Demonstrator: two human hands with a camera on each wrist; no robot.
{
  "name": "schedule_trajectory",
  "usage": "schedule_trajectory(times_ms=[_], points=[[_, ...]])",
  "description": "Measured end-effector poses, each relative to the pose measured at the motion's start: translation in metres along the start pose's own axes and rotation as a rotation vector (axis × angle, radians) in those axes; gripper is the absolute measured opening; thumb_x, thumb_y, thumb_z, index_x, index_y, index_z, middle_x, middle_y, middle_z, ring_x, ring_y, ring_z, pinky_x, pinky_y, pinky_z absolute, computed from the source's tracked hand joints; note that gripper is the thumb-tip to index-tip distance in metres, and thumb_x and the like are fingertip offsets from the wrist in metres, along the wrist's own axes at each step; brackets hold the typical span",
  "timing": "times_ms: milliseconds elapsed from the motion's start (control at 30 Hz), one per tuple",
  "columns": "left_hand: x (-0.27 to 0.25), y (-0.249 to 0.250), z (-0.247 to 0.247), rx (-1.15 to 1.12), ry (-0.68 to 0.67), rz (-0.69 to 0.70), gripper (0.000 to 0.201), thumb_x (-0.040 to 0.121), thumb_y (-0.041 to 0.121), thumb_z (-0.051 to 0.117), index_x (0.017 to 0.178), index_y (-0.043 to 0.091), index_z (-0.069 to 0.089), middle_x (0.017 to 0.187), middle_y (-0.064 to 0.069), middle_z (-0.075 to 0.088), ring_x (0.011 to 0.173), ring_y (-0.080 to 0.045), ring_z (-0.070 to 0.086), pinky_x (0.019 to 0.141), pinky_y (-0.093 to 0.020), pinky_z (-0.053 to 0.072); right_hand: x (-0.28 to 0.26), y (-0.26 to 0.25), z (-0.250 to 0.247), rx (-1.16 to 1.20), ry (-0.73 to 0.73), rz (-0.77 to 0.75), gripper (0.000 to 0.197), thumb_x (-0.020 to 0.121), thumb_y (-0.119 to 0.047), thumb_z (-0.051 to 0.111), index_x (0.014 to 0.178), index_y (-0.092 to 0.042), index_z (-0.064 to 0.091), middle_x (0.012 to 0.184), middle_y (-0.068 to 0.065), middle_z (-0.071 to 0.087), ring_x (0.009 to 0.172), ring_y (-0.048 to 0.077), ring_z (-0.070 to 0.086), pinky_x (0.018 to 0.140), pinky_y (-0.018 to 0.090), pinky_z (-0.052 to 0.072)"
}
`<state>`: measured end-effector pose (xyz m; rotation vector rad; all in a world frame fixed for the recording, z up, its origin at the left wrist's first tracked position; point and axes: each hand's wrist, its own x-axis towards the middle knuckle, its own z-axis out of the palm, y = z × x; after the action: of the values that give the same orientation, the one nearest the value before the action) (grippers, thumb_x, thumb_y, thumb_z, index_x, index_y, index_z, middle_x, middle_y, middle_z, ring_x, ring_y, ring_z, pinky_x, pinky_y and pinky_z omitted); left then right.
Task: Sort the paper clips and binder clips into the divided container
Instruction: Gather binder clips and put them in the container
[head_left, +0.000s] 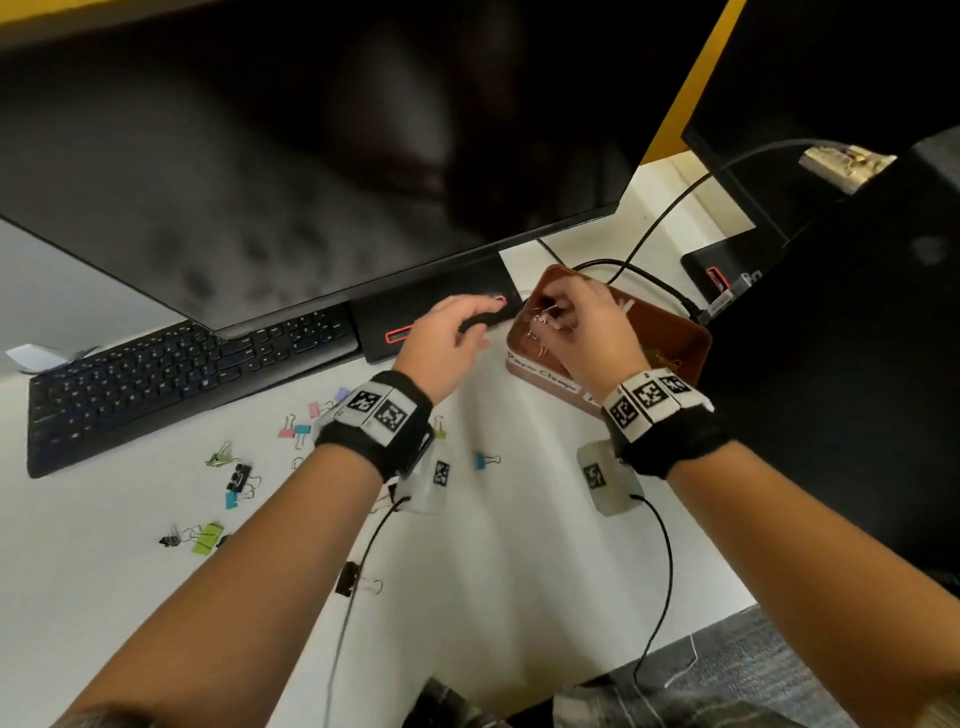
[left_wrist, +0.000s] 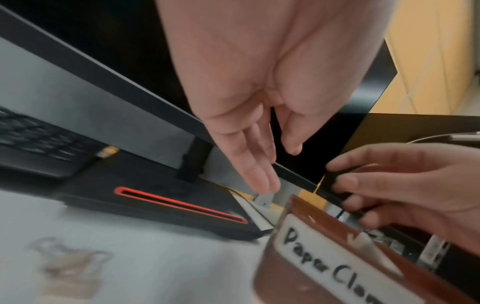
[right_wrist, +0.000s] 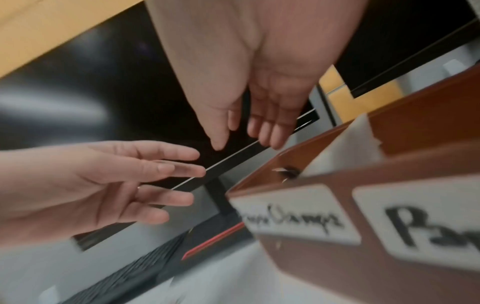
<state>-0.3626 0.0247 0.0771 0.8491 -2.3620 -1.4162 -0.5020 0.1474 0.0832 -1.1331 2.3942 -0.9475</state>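
Holding clips, the brown container (head_left: 670, 332) sits open.

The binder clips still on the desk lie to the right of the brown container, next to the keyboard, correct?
Not quite: the binder clips lie left of the brown container, not right, as the head view shows. They are next to the keyboard, as you said.

Both hands (head_left: 447, 338) at brown container (head_left: 670, 338) — binder clips (head_left: 239, 478) on desk.
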Motion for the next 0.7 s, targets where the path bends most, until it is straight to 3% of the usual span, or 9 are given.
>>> schedule_trajectory(times_ms=[67,133,233,300,367,433,533,633,700], points=[[-0.022,-0.019,-0.017,0.107,0.039,-0.031,0.028,0.088,0.006,0.053,0.109,0.022,0.063,0.111,0.008,0.055,0.083,0.000,0.059,0.077,-0.015,0.050,-0.016,-0.001,0.014,-0.023,-0.101,-0.129,0.029,0.081,-0.023,0.068,0.108,-0.022,0.057,0.110,0.000,0.053,0.092,0.014,0.055,0.086,0.032,0.051],[-0.052,-0.041,-0.031,0.229,0.050,-0.118,0.024,0.086,0.011,0.058,0.105,0.024,0.062,0.106,0.008,0.056,0.078,-0.003,0.057,0.071,-0.021,0.051,-0.035,0.003,0.035,-0.128,-0.353,-0.191,0.032,0.083,-0.025,0.065,0.114,-0.023,0.057,0.114,0.000,0.054,0.101,0.013,0.052,0.094,0.034,0.046],[-0.100,-0.076,-0.039,0.388,-0.048,-0.283,0.027,0.082,0.024,0.066,0.108,0.025,0.059,0.102,0.007,0.053,0.085,-0.009,0.055,0.080,-0.027,0.049,-0.058,0.013,0.073,-0.272,-0.640,-0.201,0.041,0.084,-0.023,0.064,0.124,-0.022,0.055,0.127,0.003,0.050,0.120,0.021,0.045,0.104,0.036,0.039],[-0.126,-0.095,-0.033,0.442,-0.126,-0.325,0.038,0.077,0.033,0.070,0.112,0.024,0.058,0.104,0.006,0.052,0.095,-0.012,0.051,0.087,-0.027,0.043,-0.069,0.020,0.091,-0.300,-0.732,-0.187,0.042,0.085,-0.020,0.063,0.126,-0.018,0.055,0.130,0.005,0.047,0.120,0.024,0.043,0.104,0.035,0.037],[-0.142,-0.109,-0.022,0.467,-0.196,-0.331,0.044,0.073,0.037,0.073,0.112,0.024,0.058,0.109,0.004,0.053,0.102,-0.013,0.048,0.092,-0.027,0.039,-0.074,0.022,0.102,-0.307,-0.762,-0.186,0.036,0.086,-0.015,0.060,0.123,-0.012,0.058,0.128,0.009,0.049,0.117,0.028,0.046,0.101,0.035,0.038],[-0.150,-0.117,-0.012,0.464,-0.211,-0.345,0.035,0.074,0.029,0.072,0.106,0.025,0.059,0.110,0.001,0.053,0.103,-0.017,0.050,0.095,-0.032,0.042,-0.076,0.023,0.108,-0.300,-0.762,-0.182,0.030,0.088,-0.010,0.057,0.117,-0.007,0.062,0.124,0.014,0.054,0.115,0.029,0.050,0.100,0.034,0.038],[-0.154,-0.117,-0.006,0.447,-0.163,-0.340,0.020,0.073,0.020,0.069,0.090,0.022,0.059,0.101,0.001,0.056,0.094,-0.020,0.055,0.088,-0.039,0.048,-0.076,0.023,0.110,-0.298,-0.742,-0.152,0.022,0.087,-0.009,0.058,0.108,-0.008,0.066,0.116,0.013,0.057,0.107,0.030,0.054,0.096,0.033,0.041],[-0.156,-0.113,-0.009,0.402,-0.112,-0.329,0.022,0.072,0.015,0.068,0.091,0.015,0.058,0.096,0.000,0.051,0.085,-0.019,0.053,0.081,-0.035,0.049,-0.072,0.016,0.109,-0.208,-0.689,-0.148,0.024,0.085,-0.003,0.055,0.106,-0.010,0.064,0.109,0.012,0.053,0.091,0.029,0.058,0.087,0.029,0.045],[-0.154,-0.112,-0.016,0.355,-0.004,-0.354,0.023,0.072,0.009,0.069,0.091,0.010,0.056,0.097,-0.001,0.048,0.082,-0.015,0.049,0.075,-0.023,0.045,-0.064,0.005,0.112,-0.123,-0.648,-0.145,0.031,0.083,0.001,0.056,0.112,-0.011,0.061,0.112,0.012,0.047,0.082,0.024,0.054,0.087,0.028,0.045]])
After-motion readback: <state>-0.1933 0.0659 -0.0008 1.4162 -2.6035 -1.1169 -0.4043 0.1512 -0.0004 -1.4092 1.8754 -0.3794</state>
